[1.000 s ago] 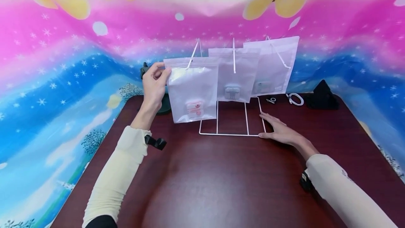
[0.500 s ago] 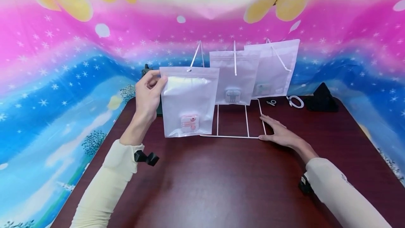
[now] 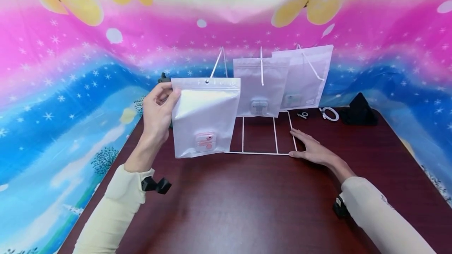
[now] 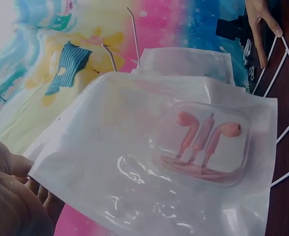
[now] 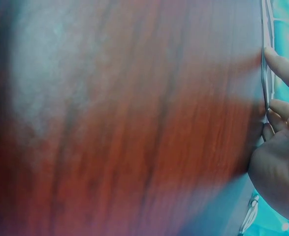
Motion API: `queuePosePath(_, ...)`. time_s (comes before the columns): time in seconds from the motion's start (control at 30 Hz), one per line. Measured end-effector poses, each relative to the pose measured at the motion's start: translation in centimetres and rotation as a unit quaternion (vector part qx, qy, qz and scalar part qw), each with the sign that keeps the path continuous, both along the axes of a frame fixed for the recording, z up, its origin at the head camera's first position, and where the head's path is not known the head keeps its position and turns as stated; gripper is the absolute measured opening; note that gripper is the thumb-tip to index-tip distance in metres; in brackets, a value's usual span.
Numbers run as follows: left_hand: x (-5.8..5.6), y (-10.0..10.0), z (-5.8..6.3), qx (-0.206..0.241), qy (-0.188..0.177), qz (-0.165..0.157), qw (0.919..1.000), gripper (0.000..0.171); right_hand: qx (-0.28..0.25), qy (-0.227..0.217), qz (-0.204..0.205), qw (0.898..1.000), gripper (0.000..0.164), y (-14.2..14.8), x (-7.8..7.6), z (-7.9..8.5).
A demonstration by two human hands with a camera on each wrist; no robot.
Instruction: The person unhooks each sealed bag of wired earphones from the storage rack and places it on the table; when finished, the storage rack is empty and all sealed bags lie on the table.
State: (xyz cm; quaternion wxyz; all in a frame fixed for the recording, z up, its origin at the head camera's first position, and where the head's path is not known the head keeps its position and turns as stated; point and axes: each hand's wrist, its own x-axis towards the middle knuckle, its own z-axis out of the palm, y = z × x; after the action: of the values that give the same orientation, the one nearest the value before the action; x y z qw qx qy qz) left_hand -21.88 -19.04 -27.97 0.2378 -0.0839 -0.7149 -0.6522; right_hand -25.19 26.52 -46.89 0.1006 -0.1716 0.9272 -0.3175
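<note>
My left hand (image 3: 159, 109) pinches the upper left corner of a white zip bag (image 3: 205, 117), holding it up in front of a white wire rack (image 3: 259, 153). Pink earphones (image 4: 198, 142) in a clear square case show through the bag's lower part. The bag's hang hole is visible, and the rack's left hook (image 3: 217, 62) rises behind its top edge. Two similar bags hang farther back: a middle bag (image 3: 261, 89) with white earphones and a right bag (image 3: 310, 73). My right hand (image 3: 314, 146), fingers extended, rests on the right front of the rack's base.
At the back right of the dark wood table (image 3: 240, 203) lie a coiled white cable (image 3: 330, 114), a small ring-shaped item (image 3: 303, 114) and a black stand (image 3: 359, 111). A dark object (image 3: 163, 77) stands behind my left hand. A colourful printed cloth (image 3: 226, 15) hangs around the table.
My left hand has drawn the bag with the pink earphones toward me, down and left, off the left hook's tip. My right hand has stayed on the rack base.
</note>
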Motion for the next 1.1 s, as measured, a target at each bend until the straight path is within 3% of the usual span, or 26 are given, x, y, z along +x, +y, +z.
queuePosePath(0.37, 1.3, 0.9, 0.4, 0.019, -0.002, -0.036, 0.9992, 0.019, -0.005, 0.0, -0.009, 1.0, 0.091, 0.1, 0.1, 0.1)
queuePosePath(0.6, 2.2, 1.7, -0.1, 0.017, -0.049, -0.071, 0.9962, 0.019, -0.004, -0.001, -0.009, 1.0, 0.091, 0.3, 0.0, 0.4)
queuePosePath(0.73, 2.4, 2.1, -1.8, 0.025, -0.093, -0.079, 0.9922, 0.016, 0.002, -0.001, -0.008, 1.0, 0.091, 0.3, 0.0, 0.2)
queuePosePath(0.9, 2.3, 2.7, -4.8, 0.031, -0.146, -0.084, 0.9852, 0.019, 0.002, 0.003, -0.009, 1.0, 0.091, 0.3, 0.1, -0.1)
queuePosePath(1.1, 0.8, 2.7, -8.4, 0.031, -0.184, -0.064, 0.9804, 0.024, -0.002, 0.009, -0.006, 1.0, 0.09, 0.1, 0.0, -0.3)
